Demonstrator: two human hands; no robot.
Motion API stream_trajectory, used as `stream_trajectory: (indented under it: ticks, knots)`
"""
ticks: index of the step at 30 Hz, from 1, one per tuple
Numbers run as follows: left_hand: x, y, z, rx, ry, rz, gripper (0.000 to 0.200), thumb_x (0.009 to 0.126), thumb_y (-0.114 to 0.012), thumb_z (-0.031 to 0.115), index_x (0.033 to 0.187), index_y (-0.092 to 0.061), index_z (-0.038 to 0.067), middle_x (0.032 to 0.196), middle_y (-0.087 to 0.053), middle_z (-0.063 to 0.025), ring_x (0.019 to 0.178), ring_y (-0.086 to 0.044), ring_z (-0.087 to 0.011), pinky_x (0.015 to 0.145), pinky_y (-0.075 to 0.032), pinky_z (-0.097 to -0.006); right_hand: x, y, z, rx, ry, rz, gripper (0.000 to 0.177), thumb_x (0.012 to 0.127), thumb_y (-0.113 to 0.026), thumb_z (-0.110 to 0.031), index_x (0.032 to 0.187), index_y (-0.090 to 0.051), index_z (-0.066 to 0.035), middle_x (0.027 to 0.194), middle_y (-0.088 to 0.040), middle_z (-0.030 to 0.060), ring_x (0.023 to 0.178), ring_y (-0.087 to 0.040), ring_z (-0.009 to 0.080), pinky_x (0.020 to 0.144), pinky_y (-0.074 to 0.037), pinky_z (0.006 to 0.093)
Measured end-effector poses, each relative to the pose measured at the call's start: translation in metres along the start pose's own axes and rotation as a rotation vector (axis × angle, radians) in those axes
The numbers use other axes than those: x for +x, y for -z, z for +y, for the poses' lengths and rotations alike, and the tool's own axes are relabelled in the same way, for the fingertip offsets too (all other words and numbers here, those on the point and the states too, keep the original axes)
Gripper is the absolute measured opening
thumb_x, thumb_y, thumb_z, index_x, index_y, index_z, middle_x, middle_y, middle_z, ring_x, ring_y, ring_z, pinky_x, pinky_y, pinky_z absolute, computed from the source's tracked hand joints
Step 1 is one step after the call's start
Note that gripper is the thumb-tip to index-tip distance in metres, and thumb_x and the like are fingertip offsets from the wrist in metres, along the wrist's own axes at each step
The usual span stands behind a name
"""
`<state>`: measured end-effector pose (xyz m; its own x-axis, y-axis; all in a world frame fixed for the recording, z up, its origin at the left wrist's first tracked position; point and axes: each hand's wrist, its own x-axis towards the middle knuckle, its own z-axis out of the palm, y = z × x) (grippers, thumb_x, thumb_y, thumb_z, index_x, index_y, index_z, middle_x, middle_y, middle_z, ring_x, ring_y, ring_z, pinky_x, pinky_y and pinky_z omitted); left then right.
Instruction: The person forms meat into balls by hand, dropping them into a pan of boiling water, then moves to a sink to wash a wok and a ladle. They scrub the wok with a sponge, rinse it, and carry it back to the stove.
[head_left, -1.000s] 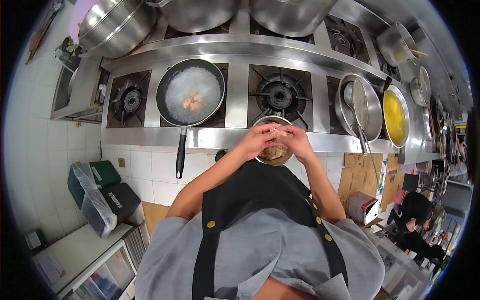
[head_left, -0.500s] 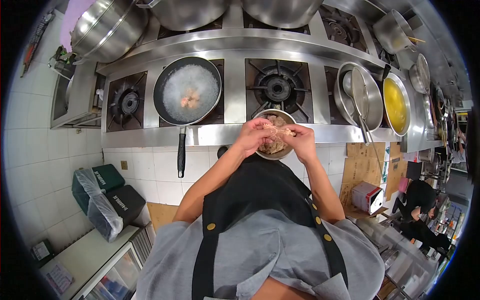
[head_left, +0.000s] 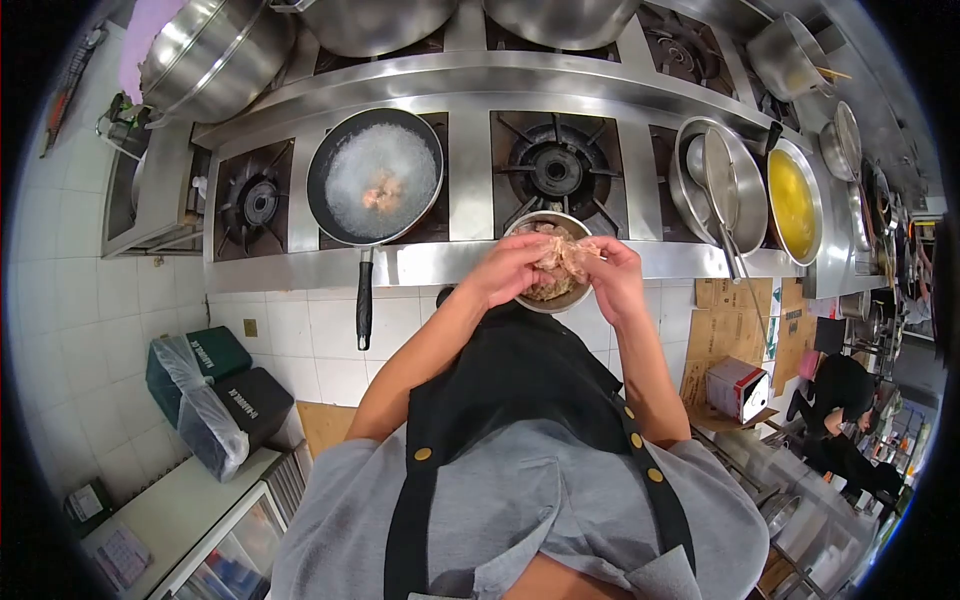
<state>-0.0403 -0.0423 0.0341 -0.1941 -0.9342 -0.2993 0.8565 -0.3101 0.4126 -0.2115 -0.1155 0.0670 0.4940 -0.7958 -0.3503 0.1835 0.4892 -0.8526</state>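
Note:
Raw meat pieces [head_left: 566, 257] are held between my left hand [head_left: 512, 269] and my right hand [head_left: 615, 276], both with closed fingers. The hands are above a steel bowl [head_left: 553, 307] holding more meat, at the stove's front edge. To the left, a black frying pan [head_left: 320, 207] sits on a burner with bubbling, foamy liquid [head_left: 372, 165] in it. A few pinkish pieces [head_left: 383, 192] lie in the middle of that liquid. The pan's black handle [head_left: 365, 303] points towards me.
An unlit-looking burner [head_left: 556, 171] is just beyond the bowl. On the right are a steel basin [head_left: 755, 200] with ladle and strainer, and a bowl of yellow liquid [head_left: 791, 205]. Large pots [head_left: 375, 25] line the back. Another person [head_left: 842, 390] is at far right.
The meat between my hands has been spread into a larger, looser piece, and both hands have shifted slightly. The view has moved a little.

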Motion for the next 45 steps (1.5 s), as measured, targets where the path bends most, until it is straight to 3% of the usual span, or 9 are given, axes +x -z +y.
stream_trajectory:
  ticks: [6, 12, 18, 22, 25, 28, 36, 42, 45]
  knots:
    - [0.021, 0.002, -0.005, 0.626, 0.038, 0.113, 0.017, 0.085, -0.057, 0.005, 0.100, -0.059, -0.002, 0.077, -0.062, -0.0048, 0.059, -0.058, -0.0095, 0.051, -0.046, -0.0218, 0.013, 0.002, 0.004, -0.459, 0.114, -0.105, 0.022, 0.075, -0.064, 0.005, 0.097, -0.062, 0.003, 0.089, -0.063, 0.0047, 0.079, -0.058, 0.0100, 0.069, -0.047, 0.0228]
    - [0.020, -0.006, 0.003, 0.955, -0.079, 0.120, 0.013, 0.085, -0.056, 0.008, 0.094, -0.061, 0.000, 0.066, -0.060, -0.0017, 0.052, -0.055, -0.0074, 0.045, -0.042, -0.0205, 0.020, 0.011, -0.010, -0.509, 0.009, -0.076, 0.013, 0.075, -0.065, 0.003, 0.088, -0.066, 0.004, 0.078, -0.064, 0.0057, 0.071, -0.059, 0.0107, 0.063, -0.048, 0.0239]
    - [0.011, -0.003, 0.005, 0.640, 0.125, 0.000, 0.022, 0.090, -0.047, 0.019, 0.092, -0.061, 0.002, 0.068, -0.061, -0.0029, 0.049, -0.052, -0.0073, 0.043, -0.040, -0.0197, 0.017, 0.027, -0.007, 0.052, -0.012, 0.053, 0.021, 0.077, -0.063, 0.000, 0.097, -0.062, 0.004, 0.079, -0.062, 0.0059, 0.063, -0.055, 0.0095, 0.054, -0.044, 0.0232]
    - [0.014, -0.004, 0.003, 0.698, 0.152, 0.016, 0.022, 0.089, -0.048, 0.023, 0.090, -0.060, 0.005, 0.066, -0.059, -0.0022, 0.051, -0.052, -0.0063, 0.042, -0.039, -0.0189, 0.011, 0.017, 0.001, 0.081, -0.136, 0.052, 0.020, 0.082, -0.060, -0.004, 0.100, -0.059, 0.002, 0.082, -0.061, 0.0058, 0.069, -0.057, 0.0122, 0.059, -0.046, 0.0239]
    - [0.020, 0.004, -0.004, 0.853, 0.167, 0.066, 0.020, 0.088, -0.047, 0.022, 0.085, -0.059, 0.005, 0.065, -0.058, -0.0019, 0.051, -0.052, -0.0078, 0.043, -0.039, -0.0216, 0.006, 0.011, 0.009, -0.589, 0.005, -0.102, 0.014, 0.084, -0.054, -0.004, 0.096, -0.059, 0.001, 0.080, -0.062, 0.0093, 0.071, -0.060, 0.0192, 0.062, -0.047, 0.0287]
    - [0.024, 0.008, -0.010, 1.170, -0.198, -0.070, 0.022, 0.087, -0.045, 0.020, 0.078, -0.057, 0.005, 0.063, -0.057, -0.0021, 0.050, -0.051, -0.0091, 0.045, -0.040, -0.0246, 0.004, 0.005, 0.000, -1.088, 0.422, -0.286, 0.016, 0.080, -0.055, -0.006, 0.095, -0.058, 0.001, 0.080, -0.060, 0.0162, 0.076, -0.060, 0.0302, 0.067, -0.047, 0.0353]
    - [0.023, 0.005, -0.013, 1.450, -0.423, 0.003, 0.024, 0.082, -0.045, 0.019, 0.071, -0.051, -0.002, 0.067, -0.055, -0.0208, 0.062, -0.053, -0.0339, 0.059, -0.040, -0.0421, 0.012, -0.002, 0.004, -1.259, 0.333, -0.350, 0.011, 0.077, -0.053, -0.006, 0.083, -0.053, 0.003, 0.082, -0.057, 0.0245, 0.080, -0.056, 0.0420, 0.069, -0.045, 0.0445]
    - [0.022, 0.006, -0.006, 1.416, -0.633, 0.020, 0.022, 0.081, -0.046, 0.017, 0.072, -0.052, -0.002, 0.073, -0.057, -0.0220, 0.068, -0.053, -0.0386, 0.061, -0.041, -0.0425, 0.026, -0.001, 0.033, -1.236, 0.468, -0.311, 0.012, 0.080, -0.051, -0.007, 0.085, -0.054, 0.003, 0.078, -0.059, 0.0241, 0.075, -0.057, 0.0412, 0.068, -0.046, 0.0441]
    - [0.017, 0.006, -0.004, 1.435, -0.532, 0.033, 0.021, 0.081, -0.045, 0.016, 0.075, -0.054, -0.002, 0.077, -0.058, -0.0223, 0.073, -0.054, -0.0399, 0.064, -0.042, -0.0444, 0.023, 0.000, 0.038, -1.169, 0.346, -0.216, 0.017, 0.083, -0.048, -0.012, 0.084, -0.055, 0.004, 0.077, -0.059, 0.0249, 0.074, -0.058, 0.0414, 0.068, -0.046, 0.0441]
